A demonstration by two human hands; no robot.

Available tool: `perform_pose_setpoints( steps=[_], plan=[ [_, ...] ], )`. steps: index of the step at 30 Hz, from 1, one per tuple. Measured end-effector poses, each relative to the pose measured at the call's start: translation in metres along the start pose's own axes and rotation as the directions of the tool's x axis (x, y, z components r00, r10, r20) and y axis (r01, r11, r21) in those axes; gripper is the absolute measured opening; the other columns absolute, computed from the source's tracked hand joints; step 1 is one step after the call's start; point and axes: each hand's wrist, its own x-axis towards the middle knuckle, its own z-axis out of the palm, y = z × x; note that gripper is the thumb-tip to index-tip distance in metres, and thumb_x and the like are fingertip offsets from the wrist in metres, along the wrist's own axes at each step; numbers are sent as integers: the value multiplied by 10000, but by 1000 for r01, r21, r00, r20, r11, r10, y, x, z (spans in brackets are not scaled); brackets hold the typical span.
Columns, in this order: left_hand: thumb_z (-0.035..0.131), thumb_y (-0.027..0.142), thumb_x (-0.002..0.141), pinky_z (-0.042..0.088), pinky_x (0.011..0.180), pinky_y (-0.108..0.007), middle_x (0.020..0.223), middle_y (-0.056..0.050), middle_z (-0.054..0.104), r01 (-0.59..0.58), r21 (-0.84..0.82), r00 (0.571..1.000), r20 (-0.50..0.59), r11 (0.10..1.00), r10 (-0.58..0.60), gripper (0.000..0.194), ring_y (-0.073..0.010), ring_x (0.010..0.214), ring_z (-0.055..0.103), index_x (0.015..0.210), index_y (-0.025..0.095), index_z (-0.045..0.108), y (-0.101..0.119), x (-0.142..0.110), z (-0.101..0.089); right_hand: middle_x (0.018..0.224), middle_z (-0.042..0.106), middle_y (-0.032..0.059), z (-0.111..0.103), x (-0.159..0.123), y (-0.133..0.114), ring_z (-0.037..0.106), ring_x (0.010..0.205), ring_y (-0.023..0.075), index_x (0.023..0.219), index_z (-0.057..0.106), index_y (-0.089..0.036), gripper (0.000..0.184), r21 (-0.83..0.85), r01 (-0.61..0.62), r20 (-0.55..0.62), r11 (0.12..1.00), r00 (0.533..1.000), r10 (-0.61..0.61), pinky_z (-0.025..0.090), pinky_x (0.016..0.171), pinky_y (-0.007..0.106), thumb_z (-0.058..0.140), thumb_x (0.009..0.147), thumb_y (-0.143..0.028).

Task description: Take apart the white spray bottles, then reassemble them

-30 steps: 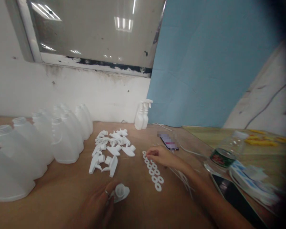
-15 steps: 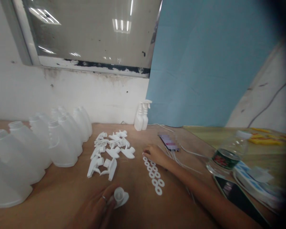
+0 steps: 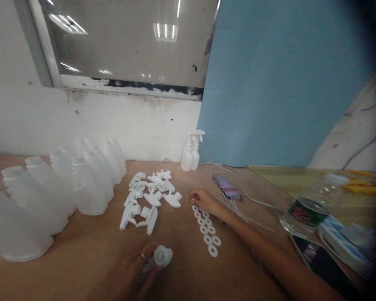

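My left hand (image 3: 131,271), a ring on one finger, is closed round a white spray-trigger head (image 3: 161,256) low on the brown table (image 3: 81,251). My right hand (image 3: 205,200) reaches forward with its fingers curled in a pinch at the far end of a row of white washers (image 3: 207,228); whether a washer is between the fingertips I cannot make out. A pile of loose white trigger heads (image 3: 150,198) lies between the two hands, a little farther back.
Several translucent white bottles (image 3: 62,184) stand in rows at the left. An assembled spray bottle (image 3: 191,150) stands by the wall. Thin white tubes (image 3: 238,211), a phone (image 3: 230,188), a clear plastic bottle (image 3: 310,205) and a second dark phone (image 3: 322,263) lie to the right.
My right hand has moved a little farther along the washer row and curled tighter. My left hand still holds the trigger head, turned slightly. The view has shifted a bit.
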Motion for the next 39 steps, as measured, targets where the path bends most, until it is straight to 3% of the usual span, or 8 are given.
perform_pose_setpoints(
  steps=[7, 10, 14, 16, 18, 26, 35, 39],
  plan=[
    [556, 327, 943, 558, 942, -324, 1183, -43, 727, -7, -26, 1000, 7, 1000, 8, 327, -228, 1066, 704, 1260, 274, 620, -4, -1, 0, 672, 649, 4, -8, -28, -58, 589, 591, 137, 847, 697, -141, 185, 208, 29, -10, 978, 1000, -28, 455, 575, 244, 624, 877, -308],
    [542, 320, 950, 552, 946, -323, 1168, -32, 732, 5, -22, 1000, 23, 1000, -5, 306, -222, 1061, 704, 1240, 280, 632, -2, -1, -2, 805, 707, 35, 3, -60, -97, 653, 754, 164, 871, 723, -177, 209, 248, 230, -60, 941, 973, -222, 504, 731, 276, 620, 932, -348],
    [527, 285, 954, 556, 918, -293, 1154, -30, 733, -36, -53, 998, 47, 998, 38, 285, -208, 1051, 704, 1218, 272, 632, 0, 2, -6, 1037, 708, 104, 28, -90, -123, 661, 949, 174, 1063, 704, -168, 228, 196, 656, -17, 729, 746, -666, 521, 835, 281, 501, 1013, -261],
    [524, 261, 952, 555, 912, -280, 1135, -29, 736, -42, -81, 996, 70, 996, 48, 274, -196, 1026, 710, 1205, 264, 630, 1, 3, -7, 1069, 696, 129, 37, -95, -121, 651, 971, 184, 1174, 651, -152, 251, 175, 754, 53, 633, 635, -771, 526, 845, 300, 468, 1015, -216],
    [513, 248, 958, 553, 903, -267, 1119, -25, 738, -52, -109, 994, 88, 993, 62, 268, -185, 1005, 712, 1200, 264, 627, 1, 3, -8, 1062, 693, 130, 41, -95, -114, 643, 964, 195, 1258, 591, -157, 286, 172, 788, 77, 591, 588, -805, 523, 855, 327, 483, 995, -189],
    [505, 258, 960, 547, 904, -297, 1108, -42, 732, -37, -100, 994, 94, 994, 46, 255, -199, 1016, 703, 1185, 251, 625, 4, 2, -9, 1131, 651, 128, 31, -99, -107, 631, 1011, 203, 1355, 504, -208, 427, 199, 795, 103, 573, 564, -819, 513, 866, 333, 543, 931, -167],
    [492, 198, 955, 557, 884, -314, 1184, -65, 692, -73, -26, 997, 28, 997, 73, 342, -210, 1032, 690, 1288, 276, 508, -5, 0, -2, 1016, 705, 111, 45, -104, -109, 653, 934, 192, 1194, 572, -165, 223, 91, 726, 38, 681, 681, -731, 521, 854, 322, 517, 993, -245],
    [478, 183, 967, 550, 915, -328, 1207, -54, 673, -176, 25, 981, 84, 984, 173, 349, -201, 1049, 678, 1300, 285, 502, -1, 1, -8, 952, 710, 92, 47, -104, -108, 650, 855, 183, 1094, 588, -161, 173, 73, 743, 30, 666, 665, -746, 519, 794, 301, 520, 992, -282]
  ],
)
